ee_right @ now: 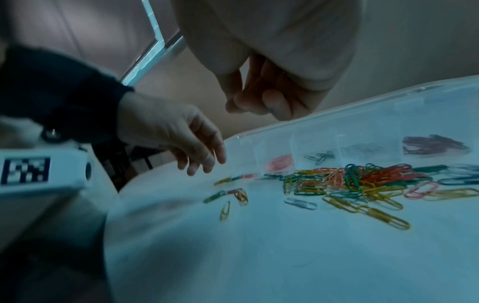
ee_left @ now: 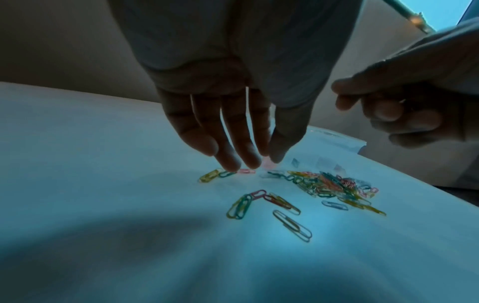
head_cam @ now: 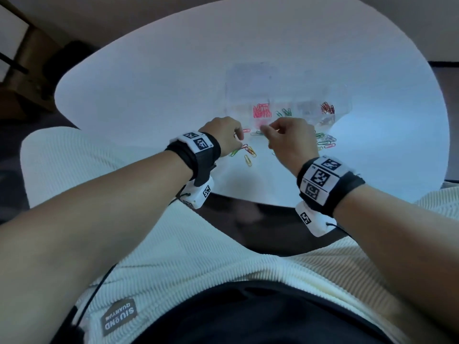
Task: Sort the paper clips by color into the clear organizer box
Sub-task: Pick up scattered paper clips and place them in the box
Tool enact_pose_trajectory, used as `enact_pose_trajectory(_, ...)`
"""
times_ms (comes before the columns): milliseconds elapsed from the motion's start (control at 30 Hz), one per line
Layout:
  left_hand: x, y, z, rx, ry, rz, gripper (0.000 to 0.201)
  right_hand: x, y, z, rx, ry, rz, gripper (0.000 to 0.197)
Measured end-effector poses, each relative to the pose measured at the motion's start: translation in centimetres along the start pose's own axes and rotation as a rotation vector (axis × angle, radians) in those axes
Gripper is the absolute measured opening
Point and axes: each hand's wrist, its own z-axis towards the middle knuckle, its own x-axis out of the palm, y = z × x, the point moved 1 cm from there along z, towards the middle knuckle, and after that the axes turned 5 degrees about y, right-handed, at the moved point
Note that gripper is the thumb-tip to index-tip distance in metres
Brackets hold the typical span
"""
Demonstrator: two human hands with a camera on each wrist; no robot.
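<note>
The clear organizer box (head_cam: 285,78) lies at the far side of the white table (head_cam: 149,95). Its compartments hold pink clips (head_cam: 262,111), green clips (head_cam: 284,112) and dark red clips (head_cam: 327,108). A pile of mixed loose clips (ee_right: 362,180) lies in front of the box. My left hand (ee_left: 267,160) reaches down over a small row of clips (ee_left: 225,174), its thumb and forefinger tips pinching a blurred pink clip (ee_left: 267,163). My right hand (ee_right: 249,106) hovers just before the pink compartment with its fingers curled. No clip shows in it.
A few stray clips (ee_left: 261,202) and a single pale one (ee_left: 293,225) lie near the table's front edge. A wooden chair (head_cam: 22,60) stands far left on the floor. My lap is right below the table edge.
</note>
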Motion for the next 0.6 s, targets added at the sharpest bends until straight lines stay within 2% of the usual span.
enact_pose_trajectory(67, 0.5, -0.2, 0.2, 0.004, 0.011, 0.023, 0.008, 1.2, -0.4, 0.2, -0.012, 0.057, -0.109, 0.021)
enact_pose_trajectory(133, 1.3, -0.3, 0.2, 0.018, 0.024, 0.053, 0.012, 2.5, -1.1, 0.7, -0.017, 0.124, -0.189, 0.015)
enact_pose_trajectory(233, 2.9, -0.6, 0.3, 0.044, 0.057, 0.109, 0.024, 4.0, -2.2, 1.3, -0.026, 0.183, -0.245, 0.022)
enact_pose_trajectory(400, 3.6, -1.3, 0.5, 0.124, 0.021, 0.168, 0.028, 5.4, -2.6, 2.2, -0.006, 0.194, -0.358, 0.022)
enact_pose_trajectory(533, 3.8, -0.8, 0.9, 0.112, 0.027, 0.150, 0.030, 4.9, -2.9, 2.8, 0.036, 0.190, -0.319, 0.028)
enact_pose_trajectory(600, 3.6, -0.8, 1.0, 0.155, 0.055, 0.152, 0.031, 4.6, -2.9, 3.0, 0.048, 0.208, -0.327, 0.028)
